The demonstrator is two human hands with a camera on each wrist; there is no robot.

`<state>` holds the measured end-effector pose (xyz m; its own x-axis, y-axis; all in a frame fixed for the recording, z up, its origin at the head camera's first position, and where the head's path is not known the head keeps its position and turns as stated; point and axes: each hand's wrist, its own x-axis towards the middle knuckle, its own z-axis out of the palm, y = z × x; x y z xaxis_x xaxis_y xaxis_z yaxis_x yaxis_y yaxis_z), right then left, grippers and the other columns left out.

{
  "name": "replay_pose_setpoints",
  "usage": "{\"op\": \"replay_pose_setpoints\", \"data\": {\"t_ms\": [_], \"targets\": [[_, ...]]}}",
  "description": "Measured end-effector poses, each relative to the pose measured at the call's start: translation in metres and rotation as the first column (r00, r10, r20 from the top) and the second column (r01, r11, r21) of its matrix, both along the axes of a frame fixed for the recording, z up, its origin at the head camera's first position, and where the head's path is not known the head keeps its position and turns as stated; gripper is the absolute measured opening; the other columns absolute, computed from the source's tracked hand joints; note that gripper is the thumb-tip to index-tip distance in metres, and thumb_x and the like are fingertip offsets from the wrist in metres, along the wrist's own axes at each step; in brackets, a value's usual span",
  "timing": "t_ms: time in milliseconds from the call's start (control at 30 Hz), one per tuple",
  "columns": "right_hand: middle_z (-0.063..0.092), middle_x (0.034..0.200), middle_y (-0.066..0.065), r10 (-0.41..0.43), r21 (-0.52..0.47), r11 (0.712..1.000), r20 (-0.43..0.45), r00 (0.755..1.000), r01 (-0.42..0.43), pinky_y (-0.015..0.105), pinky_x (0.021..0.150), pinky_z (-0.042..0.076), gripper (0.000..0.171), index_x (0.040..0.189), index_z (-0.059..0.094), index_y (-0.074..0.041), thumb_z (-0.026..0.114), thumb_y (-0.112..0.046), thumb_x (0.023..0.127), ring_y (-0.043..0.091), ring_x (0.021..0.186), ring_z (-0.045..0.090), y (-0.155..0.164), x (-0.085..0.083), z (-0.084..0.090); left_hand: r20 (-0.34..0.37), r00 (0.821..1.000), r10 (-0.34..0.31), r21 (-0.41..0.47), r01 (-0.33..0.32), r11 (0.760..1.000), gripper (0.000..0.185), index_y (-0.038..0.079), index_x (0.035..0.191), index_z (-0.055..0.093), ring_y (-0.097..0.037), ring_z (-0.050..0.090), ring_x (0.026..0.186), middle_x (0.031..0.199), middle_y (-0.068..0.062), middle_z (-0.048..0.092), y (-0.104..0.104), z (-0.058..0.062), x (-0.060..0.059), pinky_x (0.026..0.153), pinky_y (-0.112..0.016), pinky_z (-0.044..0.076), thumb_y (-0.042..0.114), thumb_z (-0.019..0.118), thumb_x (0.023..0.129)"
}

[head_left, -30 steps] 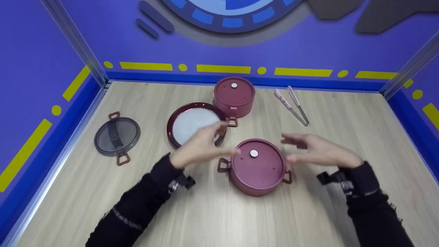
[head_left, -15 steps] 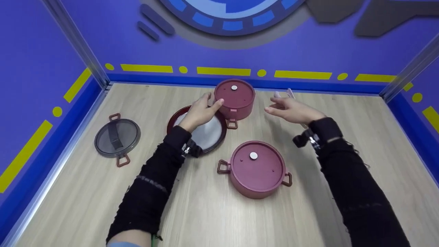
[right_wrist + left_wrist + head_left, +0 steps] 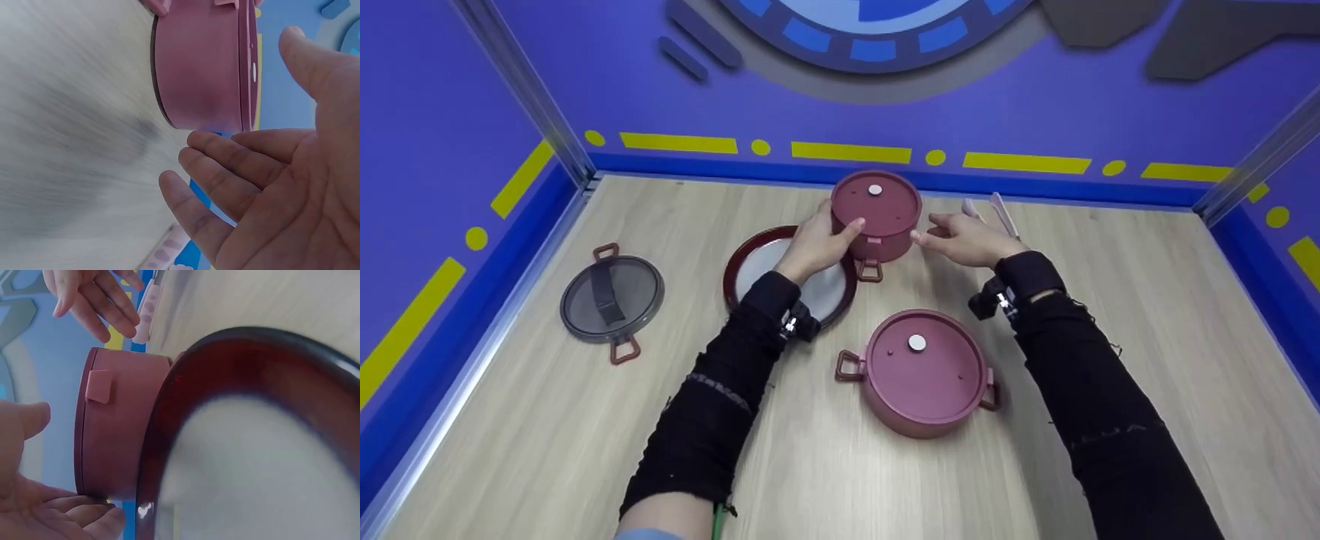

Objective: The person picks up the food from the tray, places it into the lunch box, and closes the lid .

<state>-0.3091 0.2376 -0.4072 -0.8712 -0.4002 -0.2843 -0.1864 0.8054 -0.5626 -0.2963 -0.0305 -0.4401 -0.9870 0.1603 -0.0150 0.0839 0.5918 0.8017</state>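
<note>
Two hands close in on the far pot, which stands at the back of the worktop just before the blue wall, its lid on. The left hand has its fingers laid against the pot's left side, thumb near the rim; the left wrist view shows fingers and thumb either side of the wall, more cupping than clamping, so its grip looks only begun. The right hand is spread and relaxed, fingertips just beside the pot's right side; the right wrist view shows a gap between the palm and the pot, so that hand holds nothing yet.

As a judgement, the work is at the reach-and-grasp stage: the far pot sits flat on the worktop, not lifted, and a two-handed hold is not yet made. What appears left is closing both hands on it and whatever handling comes after.

Around it: a dark-rimmed plate with a pale centre lies just left of the pot, under the left wrist. A second lidded pot stands nearer the person, apart from both hands. A grey glass lid lies well to the left, and tongs lie behind the right hand.
</note>
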Motion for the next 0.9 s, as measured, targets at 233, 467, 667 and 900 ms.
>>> {"op": "replay_pose_setpoints", "data": {"t_ms": [233,467,667,900], "targets": [[0.044,0.157,0.033,-0.029,0.013,0.999,-0.035,0.999,0.03,0.059,0.122,0.034,0.079,0.16,0.035,0.004,0.045,-0.055,0.108,0.047,0.155,0.028,0.007,-0.004,-0.004,-0.009,0.998,-0.058,-0.057,0.058,0.997,0.075,0.004,0.162,0.035,-0.032,0.043,0.151,0.161,-0.018,0.047,0.017,0.003,0.01,0.124,-0.046,0.035,0.047,0.059,0.105],[0.0,0.171,0.032,-0.087,0.011,0.996,-0.023,0.996,0.087,0.06,0.127,0.023,0.077,0.162,0.027,0.004,0.044,-0.05,0.11,0.051,0.156,0.022,0.017,-0.006,-0.01,0.001,0.994,-0.112,-0.083,0.112,0.99,0.075,0.003,0.159,0.039,-0.03,0.054,0.14,0.15,-0.019,0.058,0.036,0.003,0.018,0.118,-0.044,0.043,0.049,0.061,0.104],[0.005,0.173,0.027,-0.15,-0.026,0.988,0.002,0.989,0.15,0.058,0.126,0.027,0.074,0.158,0.037,0.005,0.047,-0.049,0.109,0.047,0.157,0.023,0.015,-0.009,-0.011,-0.022,0.992,-0.121,-0.09,0.119,0.989,0.07,0.005,0.157,0.043,-0.025,0.065,0.106,0.111,-0.012,0.069,0.038,0.005,0.021,0.1,-0.042,0.051,0.046,0.062,0.104],[0.057,0.149,0.025,-0.283,-0.045,0.958,-0.032,0.958,0.282,0.046,0.104,0.049,0.061,0.142,0.059,0.005,0.047,-0.044,0.108,0.038,0.126,0.059,0.006,-0.007,-0.016,-0.005,0.991,-0.132,-0.094,0.131,0.987,0.072,0.001,0.158,0.042,-0.025,0.066,0.102,0.104,-0.012,0.07,0.037,0.003,0.024,0.101,-0.041,0.051,0.045,0.063,0.104]]}}
